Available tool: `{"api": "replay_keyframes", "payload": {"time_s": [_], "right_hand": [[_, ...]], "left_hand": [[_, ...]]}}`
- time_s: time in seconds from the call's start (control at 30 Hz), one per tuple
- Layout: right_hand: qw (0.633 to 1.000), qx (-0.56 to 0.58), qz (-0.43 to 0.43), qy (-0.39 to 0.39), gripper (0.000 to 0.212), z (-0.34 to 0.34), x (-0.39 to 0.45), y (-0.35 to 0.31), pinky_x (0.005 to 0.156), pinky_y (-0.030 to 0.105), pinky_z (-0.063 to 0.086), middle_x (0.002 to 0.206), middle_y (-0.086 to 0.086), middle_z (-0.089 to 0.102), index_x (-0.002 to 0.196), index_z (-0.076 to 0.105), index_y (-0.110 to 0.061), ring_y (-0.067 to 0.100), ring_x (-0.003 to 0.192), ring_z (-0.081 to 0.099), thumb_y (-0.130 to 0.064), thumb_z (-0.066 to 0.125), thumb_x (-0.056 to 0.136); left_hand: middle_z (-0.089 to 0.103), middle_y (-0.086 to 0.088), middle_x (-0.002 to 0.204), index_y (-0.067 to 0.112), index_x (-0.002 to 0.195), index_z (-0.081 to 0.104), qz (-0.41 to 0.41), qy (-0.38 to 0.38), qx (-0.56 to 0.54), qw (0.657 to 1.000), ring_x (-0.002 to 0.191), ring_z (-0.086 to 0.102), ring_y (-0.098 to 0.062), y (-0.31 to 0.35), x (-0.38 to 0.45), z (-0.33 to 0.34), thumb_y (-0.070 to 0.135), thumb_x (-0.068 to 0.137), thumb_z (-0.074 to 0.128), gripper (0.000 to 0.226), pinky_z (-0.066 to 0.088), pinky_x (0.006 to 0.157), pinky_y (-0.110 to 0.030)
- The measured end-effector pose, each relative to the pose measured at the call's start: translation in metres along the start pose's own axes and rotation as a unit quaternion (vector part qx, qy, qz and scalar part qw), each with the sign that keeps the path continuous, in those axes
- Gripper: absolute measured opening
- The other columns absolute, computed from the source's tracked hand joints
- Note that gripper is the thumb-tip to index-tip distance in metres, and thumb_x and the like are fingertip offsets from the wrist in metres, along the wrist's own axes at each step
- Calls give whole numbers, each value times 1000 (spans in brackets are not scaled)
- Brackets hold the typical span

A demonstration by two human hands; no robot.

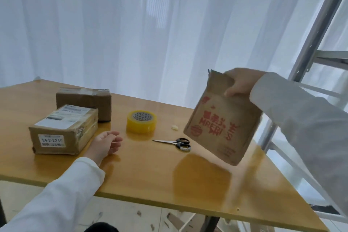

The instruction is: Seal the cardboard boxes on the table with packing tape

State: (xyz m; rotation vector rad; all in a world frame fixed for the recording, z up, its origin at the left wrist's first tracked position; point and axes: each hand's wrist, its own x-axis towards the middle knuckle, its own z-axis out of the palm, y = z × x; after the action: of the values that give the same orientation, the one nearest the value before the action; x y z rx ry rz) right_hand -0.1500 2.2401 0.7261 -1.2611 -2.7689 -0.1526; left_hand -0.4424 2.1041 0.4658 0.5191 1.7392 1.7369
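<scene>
Three cardboard boxes show in the head view: two taped ones, the labelled box [63, 130] and the plain box [84, 100] behind it, sit touching at the left of the wooden surface [150, 171]. The third, a red-printed box [222, 122], hangs tilted above the right side, pinched at its top edge by the right hand [238, 83]. The left hand [105, 144] rests palm-up with fingers loosely curled, holding nothing, just beside the labelled box. One roll of yellow packing tape [141, 121] stands between the hands, nearer the left; one pair of scissors [174, 143] lies beside it, blades pointing left.
</scene>
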Motion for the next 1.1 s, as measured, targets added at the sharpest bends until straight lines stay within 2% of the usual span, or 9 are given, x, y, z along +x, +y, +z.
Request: {"api": "replay_keyframes", "payload": {"time_s": [0.1, 0.2, 0.3, 0.47, 0.67, 0.8, 0.9, 1.0, 1.1], "right_hand": [[989, 45, -123, 66, 17, -23, 0, -33, 72, 30, 49, 95, -4, 61, 99, 59, -20, 15, 87, 60, -18, 65, 82], [968, 23, -234, 88, 11, -23, 2, -85, 57, 20, 38, 73, -10, 53, 77, 55, -21, 6, 70, 53, -14, 61, 84], [939, -49, -316, 124, 18, 12, 17, -114, 70, 31, 42, 71, -10, 50, 71, 54, -25, 13, 80, 53, -14, 64, 81], [910, 43, -379, 162, 17, 84, 46, -131, 80, 43, 48, 91, -3, 67, 84, 69, -16, 19, 99, 53, -4, 60, 77], [961, 40, -216, 169, 58, 95, 75, -109, 101, 38, 38, 147, -4, 33, 144, 34, -26, 20, 128, 39, -17, 56, 91], [987, 107, -94, 71, 50, 130, 95, -94, 102, 36, 38, 142, 4, 41, 136, 43, -15, 24, 126, 45, -29, 59, 91], [992, 91, -82, -17, 39, 164, 104, -99, 97, 33, 41, 131, 3, 49, 125, 50, -11, 21, 115, 50, -29, 57, 91], [987, 110, -107, -44, 37, 187, 113, -110, 96, 31, 41, 126, 2, 54, 123, 55, -15, 18, 109, 50, -31, 57, 89], [980, 138, -133, -55, 49, 196, 119, -118, 99, 35, 42, 127, -2, 54, 127, 54, -23, 19, 116, 51, -39, 65, 83]], "left_hand": [[65, -6, 103, 16, 105, 59, 33, -4, -18, 999, 90, 60, -20, 22, -17, -5, 30, 101, 41, 22, 49, 80, -35], [62, -4, 110, 17, 111, 55, 111, 56, -95, 988, 101, 56, -19, 61, -33, -20, 46, 98, 39, 36, 45, 89, -39], [60, -8, 118, 19, 110, 52, 206, 148, -132, 958, 99, 55, -18, 103, -54, -45, 50, 92, 34, 40, 43, 85, -34], [66, 8, 106, 23, 106, 62, 255, 26, -38, 966, 91, 61, -4, 120, -92, -67, 40, 99, 38, 30, 46, 83, -26], [58, 9, 121, 32, 116, 57, 334, 54, 60, 939, 121, 50, -12, 116, -97, -79, 59, 90, 45, 40, 38, 108, -40], [60, 11, 104, 33, 125, 50, 375, 15, 131, 918, 85, 55, -8, 140, -112, -70, 74, 67, 52, 71, 41, 85, -26], [56, 28, 114, 39, 133, 42, 351, -28, 381, 855, 97, 50, 3, 162, -121, -52, 76, 63, 63, 82, 32, 86, -16], [55, 25, 88, 38, 131, 45, 318, -43, 642, 697, 91, 45, -5, 173, -117, -35, 61, 71, 67, 68, 26, 85, -19], [49, 18, 67, 33, 109, 55, 319, -77, 665, 671, 75, 46, -1, 184, -111, -34, 39, 80, 68, 33, 28, 65, -8]]}}
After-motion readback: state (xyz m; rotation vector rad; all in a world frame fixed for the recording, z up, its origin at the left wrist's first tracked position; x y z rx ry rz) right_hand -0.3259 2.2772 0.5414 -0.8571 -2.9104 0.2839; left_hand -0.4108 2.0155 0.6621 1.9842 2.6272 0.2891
